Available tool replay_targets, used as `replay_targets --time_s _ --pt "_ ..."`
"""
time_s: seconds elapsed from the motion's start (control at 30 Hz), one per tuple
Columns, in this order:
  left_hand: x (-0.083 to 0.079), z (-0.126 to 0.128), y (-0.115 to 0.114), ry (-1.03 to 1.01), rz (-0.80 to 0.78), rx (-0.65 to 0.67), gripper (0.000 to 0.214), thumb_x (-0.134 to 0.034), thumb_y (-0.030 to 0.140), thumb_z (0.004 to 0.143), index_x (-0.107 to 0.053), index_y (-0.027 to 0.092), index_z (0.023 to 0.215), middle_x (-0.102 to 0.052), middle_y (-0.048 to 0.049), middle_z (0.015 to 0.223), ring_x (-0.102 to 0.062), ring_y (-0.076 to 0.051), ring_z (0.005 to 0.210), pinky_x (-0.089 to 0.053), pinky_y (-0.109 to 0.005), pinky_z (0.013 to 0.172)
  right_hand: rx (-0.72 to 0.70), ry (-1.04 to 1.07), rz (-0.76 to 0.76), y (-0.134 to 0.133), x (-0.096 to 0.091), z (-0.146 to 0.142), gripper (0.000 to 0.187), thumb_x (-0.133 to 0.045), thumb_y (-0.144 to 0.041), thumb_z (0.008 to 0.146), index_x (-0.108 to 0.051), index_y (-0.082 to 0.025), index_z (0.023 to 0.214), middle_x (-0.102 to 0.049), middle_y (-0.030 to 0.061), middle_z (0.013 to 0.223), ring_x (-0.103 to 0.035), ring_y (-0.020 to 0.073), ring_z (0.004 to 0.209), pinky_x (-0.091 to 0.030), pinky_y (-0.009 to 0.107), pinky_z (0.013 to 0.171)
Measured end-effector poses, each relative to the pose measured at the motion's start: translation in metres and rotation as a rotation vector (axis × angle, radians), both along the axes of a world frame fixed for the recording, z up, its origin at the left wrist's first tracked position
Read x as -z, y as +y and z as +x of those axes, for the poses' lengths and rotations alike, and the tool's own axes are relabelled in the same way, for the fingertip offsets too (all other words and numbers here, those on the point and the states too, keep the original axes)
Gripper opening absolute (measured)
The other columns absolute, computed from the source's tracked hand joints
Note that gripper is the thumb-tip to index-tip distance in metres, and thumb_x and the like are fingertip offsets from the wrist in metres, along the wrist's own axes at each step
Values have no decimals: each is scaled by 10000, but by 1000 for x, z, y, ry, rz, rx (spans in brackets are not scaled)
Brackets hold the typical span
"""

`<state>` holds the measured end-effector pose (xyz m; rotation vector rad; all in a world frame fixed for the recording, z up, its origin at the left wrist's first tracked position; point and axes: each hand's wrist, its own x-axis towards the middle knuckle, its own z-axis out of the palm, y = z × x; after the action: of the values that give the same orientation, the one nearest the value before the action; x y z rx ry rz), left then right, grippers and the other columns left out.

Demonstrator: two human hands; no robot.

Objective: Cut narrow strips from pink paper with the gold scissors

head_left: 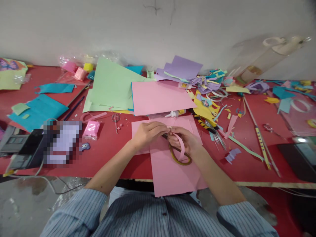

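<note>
Both hands meet at the middle of the table, above a pink sheet [170, 179]. A narrow pink paper strip [182, 148] curls down from the fingers of my right hand [186, 140], which are closed on it. My left hand [151, 133] is closed too, its fingertips pressed at the upper end of the strip, partly hiding it. A gold-coloured oval loop [182, 162] hangs under my right hand; the rest of it is covered by the fingers. Just beyond the hands lies a white glue bottle [175, 113].
Behind are a large pink card [160, 98] and a green sheet [113, 85]. Yellow-black pliers [201, 121] lie right of the hands, near a striped yellow stick [262, 148]. A pink packet [91, 129] and a phone [64, 141] are at left.
</note>
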<state>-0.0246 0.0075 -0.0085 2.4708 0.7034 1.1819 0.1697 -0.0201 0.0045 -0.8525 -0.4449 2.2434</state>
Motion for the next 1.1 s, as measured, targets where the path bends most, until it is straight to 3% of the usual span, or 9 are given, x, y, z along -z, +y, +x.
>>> replay_targets --time_s 0.23,0.57,1.1 --pt "-3 -6 0 34 102 44 180 -576 165 931 -663 228 1074 -755 -50 984 -732 -153 869 -585 -258 770 -36 15 -4 0 1 1 157 -687 -219 745 -582 -152 649 -440 -53 471 -272 53 374 -279 173 325" --pt "-9 3 1 -19 59 79 87 -616 177 922 -644 184 1004 -754 -58 926 -730 -135 823 -564 -201 676 -95 43 9 -2 2 4 93 -640 -197 742 -583 -143 692 -455 -49 448 -328 59 349 -265 173 332" --pt "-2 -2 -1 -46 183 85 159 -626 146 911 -632 180 1066 -739 -61 970 -719 -128 843 -560 -208 723 -127 77 55 -3 2 3 135 -649 -218 767 -592 -130 682 -465 -45 461 -338 53 353 -299 171 354"
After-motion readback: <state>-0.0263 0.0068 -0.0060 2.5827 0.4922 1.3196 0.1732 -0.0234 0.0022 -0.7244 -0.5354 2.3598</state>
